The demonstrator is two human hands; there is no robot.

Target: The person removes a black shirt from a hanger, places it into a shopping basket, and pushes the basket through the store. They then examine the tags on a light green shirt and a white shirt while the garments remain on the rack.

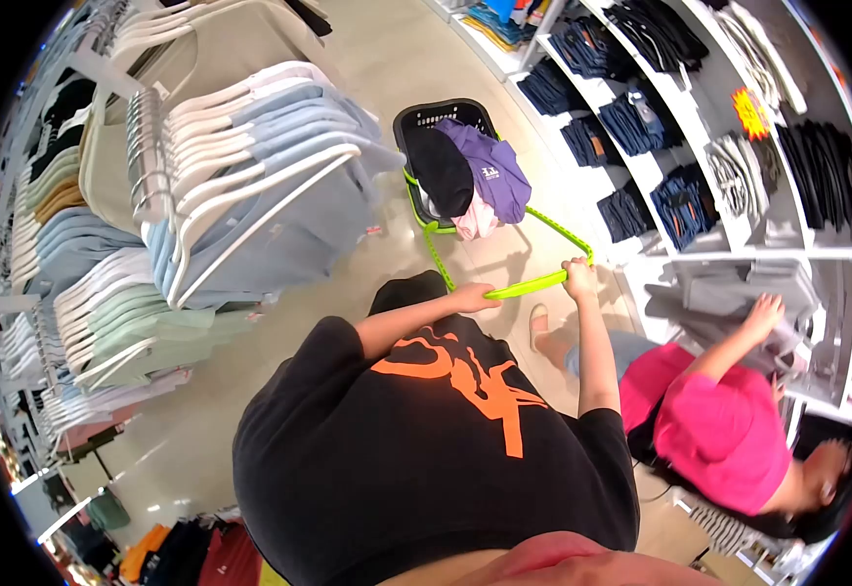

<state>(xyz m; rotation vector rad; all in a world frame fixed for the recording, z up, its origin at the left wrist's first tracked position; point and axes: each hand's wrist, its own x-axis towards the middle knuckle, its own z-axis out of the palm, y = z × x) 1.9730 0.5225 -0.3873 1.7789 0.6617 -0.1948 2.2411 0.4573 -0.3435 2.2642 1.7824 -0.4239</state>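
My left hand (475, 296) and right hand (577, 276) clasp the long lime handle (529, 286), apparently so the basket (426, 115), heaped with clothes (489, 171), rests its weight on the floor (387, 59).

The person wore a loose black T-shirt (348, 459) with a large orange brush-stroke graphic (475, 376) across the chest. Its short sleeves (333, 337) ended above the elbows, leaving the arms bare down to the left hand (475, 296) and right hand (577, 276). A blurred pink strip (563, 562) showed at the lower edge, too close to identify.
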